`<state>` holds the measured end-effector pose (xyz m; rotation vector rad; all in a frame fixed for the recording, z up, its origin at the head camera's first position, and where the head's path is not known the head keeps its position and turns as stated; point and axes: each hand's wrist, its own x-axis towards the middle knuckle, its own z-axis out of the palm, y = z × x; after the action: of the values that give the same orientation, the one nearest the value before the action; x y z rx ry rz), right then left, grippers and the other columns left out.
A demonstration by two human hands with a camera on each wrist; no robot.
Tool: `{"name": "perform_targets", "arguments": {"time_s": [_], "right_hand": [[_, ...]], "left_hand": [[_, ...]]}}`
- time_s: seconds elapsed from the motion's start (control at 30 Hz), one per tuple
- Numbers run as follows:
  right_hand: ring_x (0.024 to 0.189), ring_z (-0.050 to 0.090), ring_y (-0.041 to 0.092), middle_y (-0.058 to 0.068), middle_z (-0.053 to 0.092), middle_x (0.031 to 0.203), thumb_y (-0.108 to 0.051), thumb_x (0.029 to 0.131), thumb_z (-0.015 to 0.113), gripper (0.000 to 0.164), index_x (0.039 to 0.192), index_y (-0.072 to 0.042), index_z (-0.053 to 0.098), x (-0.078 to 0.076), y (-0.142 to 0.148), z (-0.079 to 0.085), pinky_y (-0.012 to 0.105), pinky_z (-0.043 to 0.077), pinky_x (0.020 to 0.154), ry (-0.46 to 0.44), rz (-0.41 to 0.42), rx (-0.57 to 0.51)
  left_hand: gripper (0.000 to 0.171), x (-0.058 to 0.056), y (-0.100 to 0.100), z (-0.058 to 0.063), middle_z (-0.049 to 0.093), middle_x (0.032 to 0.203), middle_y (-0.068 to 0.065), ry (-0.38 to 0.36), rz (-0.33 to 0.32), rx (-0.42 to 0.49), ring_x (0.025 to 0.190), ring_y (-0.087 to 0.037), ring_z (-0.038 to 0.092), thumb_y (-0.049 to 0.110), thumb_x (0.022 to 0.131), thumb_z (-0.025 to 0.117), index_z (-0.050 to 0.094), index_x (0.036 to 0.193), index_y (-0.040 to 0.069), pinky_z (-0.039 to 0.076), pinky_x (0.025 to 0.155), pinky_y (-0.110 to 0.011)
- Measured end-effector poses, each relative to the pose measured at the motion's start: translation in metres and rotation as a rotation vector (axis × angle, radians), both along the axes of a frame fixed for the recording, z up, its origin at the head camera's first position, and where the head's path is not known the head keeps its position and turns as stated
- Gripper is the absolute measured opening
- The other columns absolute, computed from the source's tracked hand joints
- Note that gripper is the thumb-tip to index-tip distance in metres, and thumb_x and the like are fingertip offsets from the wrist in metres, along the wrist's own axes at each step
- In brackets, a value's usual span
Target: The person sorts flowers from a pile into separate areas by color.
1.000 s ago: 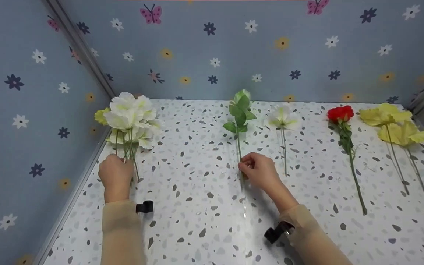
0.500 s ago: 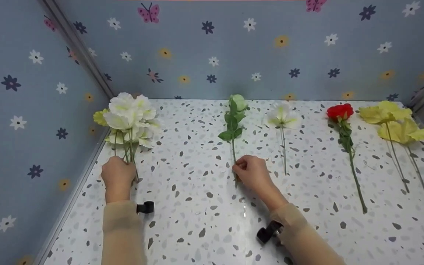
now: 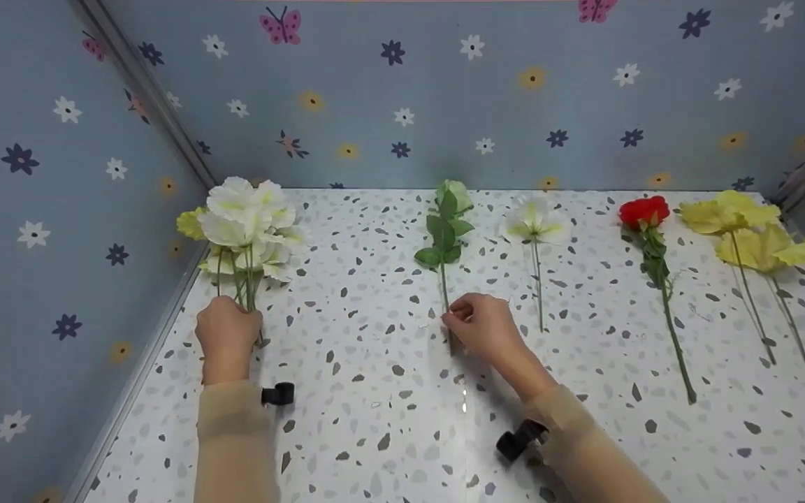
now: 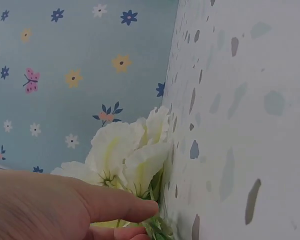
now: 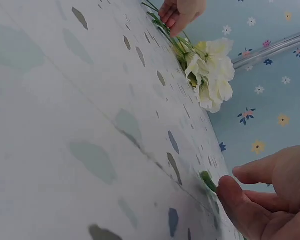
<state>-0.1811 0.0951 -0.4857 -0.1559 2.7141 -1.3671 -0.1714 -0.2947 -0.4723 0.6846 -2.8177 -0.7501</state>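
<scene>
My left hand (image 3: 228,334) grips the stems of a bunch of white artificial flowers (image 3: 249,216) at the left, with some yellow petals among them. In the left wrist view, the thumb and fingers close around the stems just below the white blooms (image 4: 125,152). Near the middle, my right hand (image 3: 488,327) pinches the lower stem of a pale green rose (image 3: 453,194), its leafy head pointing toward the back wall. From the right wrist view, only the green stem end (image 5: 208,181) shows beside the fingertips; the bloom is hidden there.
Right of my right hand lies a single white flower (image 3: 537,222). Farther right are a red rose (image 3: 645,212) and two yellow flowers (image 3: 769,251). Blue patterned walls (image 3: 402,84) border the speckled white table (image 3: 374,433) at the back and sides.
My right hand has shifted slightly left with the pale green rose, whose head has turned a little. The left hand has edged slightly right, still holding the white flowers.
</scene>
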Motion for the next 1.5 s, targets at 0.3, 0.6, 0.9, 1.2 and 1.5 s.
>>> {"name": "perform_targets", "arguments": {"time_s": [0.3,0.6,0.9,1.2,1.5], "right_hand": [[0.077,0.068,0.016,0.002,0.073,0.097,-0.029,0.094,0.073,0.027,0.111,-0.009,0.072,0.005,0.052,0.032,0.032,0.056,0.064,0.024,0.033,0.053],[0.082,0.07,0.028,0.004,0.072,0.095,-0.029,0.096,0.071,0.026,0.114,-0.011,0.072,0.016,0.098,0.05,0.031,0.057,0.063,0.05,-0.028,-0.013],[0.088,0.07,0.031,0.015,0.071,0.105,-0.034,0.098,0.068,0.034,0.119,-0.007,0.069,0.021,0.128,0.05,0.028,0.06,0.073,0.032,-0.094,-0.156],[0.09,0.071,0.024,0.019,0.067,0.112,-0.029,0.098,0.068,0.038,0.122,0.0,0.065,0.017,0.134,0.047,0.029,0.06,0.078,-0.04,-0.117,-0.307],[0.092,0.071,0.026,0.019,0.068,0.11,-0.03,0.098,0.069,0.039,0.12,0.002,0.065,0.025,0.104,0.044,0.033,0.06,0.077,-0.03,-0.061,-0.416]], "left_hand": [[0.032,-0.001,0.001,-0.005,0.047,0.052,-0.006,-0.004,-0.005,-0.013,0.061,-0.031,0.05,0.006,0.087,0.055,0.042,0.058,0.012,0.045,0.059,-0.046],[0.033,0.001,0.001,0.006,0.039,0.052,-0.003,0.015,0.005,0.007,0.058,-0.026,0.039,0.005,0.091,0.048,0.042,0.059,0.012,0.038,0.059,-0.041],[0.026,0.003,0.013,0.028,0.07,0.099,-0.02,0.114,0.033,0.185,0.088,-0.036,0.065,0.02,0.101,0.056,0.069,0.107,-0.001,0.052,0.076,-0.047],[0.016,0.001,0.067,0.053,0.073,0.088,-0.011,0.344,-0.041,0.409,0.069,-0.019,0.072,0.017,0.1,0.063,0.07,0.105,0.004,0.056,0.058,-0.023],[0.008,0.012,0.179,0.048,0.069,0.091,-0.014,0.351,-0.421,0.857,0.078,-0.03,0.069,0.002,0.095,0.067,0.068,0.103,0.001,0.061,0.069,-0.035]]}}
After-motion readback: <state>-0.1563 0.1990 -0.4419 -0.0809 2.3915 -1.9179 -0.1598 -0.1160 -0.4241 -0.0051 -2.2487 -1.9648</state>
